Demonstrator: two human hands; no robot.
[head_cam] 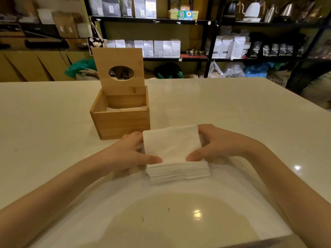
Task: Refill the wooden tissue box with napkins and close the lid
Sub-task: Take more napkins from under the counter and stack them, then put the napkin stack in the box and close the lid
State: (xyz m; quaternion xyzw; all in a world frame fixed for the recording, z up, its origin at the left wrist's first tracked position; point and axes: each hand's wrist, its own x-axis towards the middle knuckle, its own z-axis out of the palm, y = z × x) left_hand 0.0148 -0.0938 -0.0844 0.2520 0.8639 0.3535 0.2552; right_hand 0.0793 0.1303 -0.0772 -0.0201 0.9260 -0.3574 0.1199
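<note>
A: Head view: what do the hands hold?

B: A stack of white napkins [176, 154] lying on the table [232, 108]. The left hand [132, 151] grips the stack's left side, thumb laid across the near top edge, fingers curled behind the far left corner. The right hand [215, 144] grips the right side the same way, thumb on the near top edge, fingers wrapped round the far right corner. The two thumb tips lie close together but apart.

A: Is the stack lifted?

B: Its lower layers rest on the table. The top layers bow upward between the hands; whether they are clear of the rest cannot be told.

A: And the box?

B: The box [121, 120] stands on the table just beyond the stack and a little to its left, near the left hand's knuckles but not touching them. Its lid [120, 70] stands upright at the box's far wall, tilted slightly, with an oval hole in the middle. Inside, low down, a little white paper shows.

A: Anything behind the box?

B: Dark shelves [179, 20] with white and black bags, and kettles on the upper right.
</note>
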